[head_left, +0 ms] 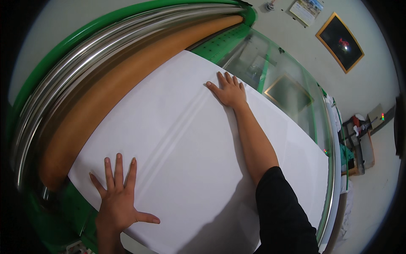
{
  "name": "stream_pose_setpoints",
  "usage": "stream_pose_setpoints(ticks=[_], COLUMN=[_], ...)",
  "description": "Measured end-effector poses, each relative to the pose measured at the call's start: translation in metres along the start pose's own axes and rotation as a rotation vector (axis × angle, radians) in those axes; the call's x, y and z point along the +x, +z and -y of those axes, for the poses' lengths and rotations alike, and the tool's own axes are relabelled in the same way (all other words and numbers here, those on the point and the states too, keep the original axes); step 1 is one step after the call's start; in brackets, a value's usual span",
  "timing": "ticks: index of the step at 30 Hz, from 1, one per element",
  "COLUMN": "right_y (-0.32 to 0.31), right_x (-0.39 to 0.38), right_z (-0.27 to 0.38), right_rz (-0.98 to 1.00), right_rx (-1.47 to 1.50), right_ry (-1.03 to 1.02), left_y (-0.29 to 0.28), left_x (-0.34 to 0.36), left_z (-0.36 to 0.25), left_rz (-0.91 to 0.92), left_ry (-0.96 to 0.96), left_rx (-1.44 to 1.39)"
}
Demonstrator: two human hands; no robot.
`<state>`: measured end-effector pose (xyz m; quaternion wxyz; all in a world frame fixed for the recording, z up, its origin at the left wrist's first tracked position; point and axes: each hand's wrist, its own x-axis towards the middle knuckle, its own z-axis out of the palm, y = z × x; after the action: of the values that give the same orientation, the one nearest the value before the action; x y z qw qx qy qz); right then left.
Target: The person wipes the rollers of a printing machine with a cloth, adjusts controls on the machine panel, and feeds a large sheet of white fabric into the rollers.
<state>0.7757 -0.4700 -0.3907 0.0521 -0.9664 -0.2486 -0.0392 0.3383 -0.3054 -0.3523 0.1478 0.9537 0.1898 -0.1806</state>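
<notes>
White sheet [182, 148] touches left fingers [119, 172] — splayed wide — and right fingers [222, 80], less so.

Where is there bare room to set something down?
The white sheet is bare between the left hand and right hand, and between the right forearm and glassy panel, which itself looks uncovered. Crowded: the left, where brown roller and metal bars run close.

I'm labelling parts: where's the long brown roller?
Head view, left side: the long brown roller lies between shiny metal bars and the large white sheet.
</notes>
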Motion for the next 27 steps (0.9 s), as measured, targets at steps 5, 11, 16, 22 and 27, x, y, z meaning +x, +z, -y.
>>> stream_pose_setpoints(ticks=[5, 11, 16, 22, 27], right_y=[0.002, -0.003, 0.003, -0.008, -0.005], right_x=[0.005, -0.003, -0.001, -0.001, -0.002], right_z=[0.003, 0.0, -0.003, 0.005, 0.01], right_rz=[0.017, -0.001, -0.036, 0.013, -0.009], right_rx=[0.04, 0.122, 0.097, 0.256, 0.158], right_ry=[-0.012, -0.022, -0.019, 0.02, 0.021], left_y=[0.006, 0.013, 0.011, 0.006, 0.007], left_x=[-0.002, 0.0, 0.003, 0.001, 0.002], left_z=[0.006, 0.006, 0.009, 0.01, 0.012], left_rz=[-0.013, -0.024, -0.028, 0.01, 0.016], left_ry=[-0.025, -0.08, -0.05, -0.067, -0.045], left_rx=[0.058, 0.123, 0.125, 0.119, 0.14])
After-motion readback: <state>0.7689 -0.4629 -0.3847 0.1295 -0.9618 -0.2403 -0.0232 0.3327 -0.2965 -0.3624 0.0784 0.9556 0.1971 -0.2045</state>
